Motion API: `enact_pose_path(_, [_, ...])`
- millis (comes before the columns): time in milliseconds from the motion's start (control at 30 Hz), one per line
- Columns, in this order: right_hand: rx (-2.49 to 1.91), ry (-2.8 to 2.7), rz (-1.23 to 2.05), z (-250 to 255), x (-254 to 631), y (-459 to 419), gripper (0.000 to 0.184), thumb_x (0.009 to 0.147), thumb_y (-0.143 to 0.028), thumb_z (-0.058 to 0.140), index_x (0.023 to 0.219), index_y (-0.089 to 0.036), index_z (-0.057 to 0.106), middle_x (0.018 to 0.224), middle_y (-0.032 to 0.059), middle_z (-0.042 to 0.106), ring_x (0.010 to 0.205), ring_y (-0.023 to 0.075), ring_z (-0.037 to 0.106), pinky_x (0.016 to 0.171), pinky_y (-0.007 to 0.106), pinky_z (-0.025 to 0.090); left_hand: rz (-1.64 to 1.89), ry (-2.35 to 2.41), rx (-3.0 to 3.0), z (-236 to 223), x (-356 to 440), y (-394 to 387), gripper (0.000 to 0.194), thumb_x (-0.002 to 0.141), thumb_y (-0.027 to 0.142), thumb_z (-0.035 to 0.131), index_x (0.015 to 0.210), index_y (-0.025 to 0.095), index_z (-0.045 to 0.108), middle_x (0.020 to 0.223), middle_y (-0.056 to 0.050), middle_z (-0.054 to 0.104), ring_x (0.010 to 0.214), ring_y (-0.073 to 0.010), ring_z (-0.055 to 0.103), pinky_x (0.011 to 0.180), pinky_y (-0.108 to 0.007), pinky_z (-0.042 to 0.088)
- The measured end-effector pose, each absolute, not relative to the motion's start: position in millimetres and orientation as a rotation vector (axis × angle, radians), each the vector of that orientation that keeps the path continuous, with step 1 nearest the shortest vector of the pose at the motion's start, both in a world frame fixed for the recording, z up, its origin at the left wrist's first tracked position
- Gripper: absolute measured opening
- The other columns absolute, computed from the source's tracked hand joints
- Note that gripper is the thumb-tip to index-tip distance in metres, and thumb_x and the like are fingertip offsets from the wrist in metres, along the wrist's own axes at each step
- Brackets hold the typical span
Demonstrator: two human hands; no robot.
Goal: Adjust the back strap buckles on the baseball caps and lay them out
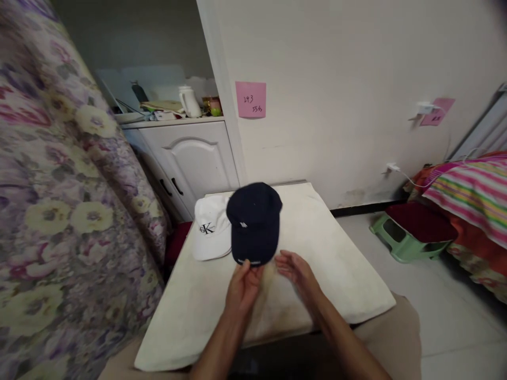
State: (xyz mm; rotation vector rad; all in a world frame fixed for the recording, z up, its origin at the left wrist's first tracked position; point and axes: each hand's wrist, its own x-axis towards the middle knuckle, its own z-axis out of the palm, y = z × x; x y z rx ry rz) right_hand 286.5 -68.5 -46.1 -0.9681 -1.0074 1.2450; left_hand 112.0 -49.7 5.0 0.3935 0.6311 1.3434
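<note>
A navy baseball cap (255, 221) with a small white mark on its front is in the middle of the head view, its brim towards me. My left hand (243, 285) grips the brim's front edge, thumb on top and fingers beneath. To the right of the brim, my right hand (297, 272) is apart from the cap, its fingers extended and holding nothing. A white cap (212, 232) with dark "CK"-like letters lies on the table to the left, partly hidden behind the navy one.
The cream-covered table (340, 264) stands against the wall. A floral curtain (79, 221) hangs at the left, beside a white cabinet (194, 158) with a white jug (190, 102) on top. At the right are a green stool (396, 237) and a bed with a striped cover (475, 182).
</note>
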Motion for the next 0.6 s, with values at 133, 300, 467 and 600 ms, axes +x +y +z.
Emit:
enact_pose_path(133, [-0.683, -0.63, 1.33, -16, 308, -66, 0.046, 0.085, -0.059, 0.064, 0.113, -0.023, 0.07, 0.121, 0.0084, 0.072, 0.115, 0.0262, 0.065, 0.1, 0.042, 0.051, 1.152, 0.63, 0.376, -38, 135, -101, 0.032, 0.072, 0.015, 0.081, 0.101, 0.027, 0.071, 0.108, 0.0, 0.078, 0.105, -0.0223, 0.071, 0.097, -0.033, 0.055])
enact_pose_path(300, [-0.656, -0.509, 1.309, 9, 326, -70, 0.035, 0.083, -0.045, 0.072, 0.107, -0.02, 0.073, 0.116, 0.0067, 0.074, 0.121, 0.0284, 0.063, 0.108, 0.044, 0.047, 0.992, 0.603, 0.376, -59, 142, -128, 0.034, 0.069, 0.014, 0.083, 0.098, 0.026, 0.073, 0.111, -0.002, 0.077, 0.106, -0.0215, 0.07, 0.099, -0.033, 0.052])
enact_pose_path(467, [-0.612, -0.527, 1.328, 18, 330, -78, 0.036, 0.081, -0.04, 0.076, 0.111, -0.021, 0.072, 0.121, 0.0065, 0.072, 0.123, 0.0305, 0.061, 0.108, 0.047, 0.047, 0.977, 0.547, 0.431, -53, 123, -117, 0.034, 0.071, 0.019, 0.082, 0.103, 0.022, 0.072, 0.113, -0.005, 0.076, 0.104, -0.0232, 0.069, 0.097, -0.036, 0.052])
enact_pose_path(600, [-0.62, -0.5, 1.335, 16, 331, -83, 0.035, 0.08, -0.04, 0.076, 0.11, -0.022, 0.072, 0.117, 0.0059, 0.074, 0.123, 0.0302, 0.062, 0.11, 0.047, 0.046, 1.02, 0.604, 0.427, -40, 105, -100, 0.027, 0.078, 0.037, 0.077, 0.097, 0.02, 0.071, 0.103, -0.006, 0.077, 0.096, -0.0218, 0.071, 0.088, -0.032, 0.055])
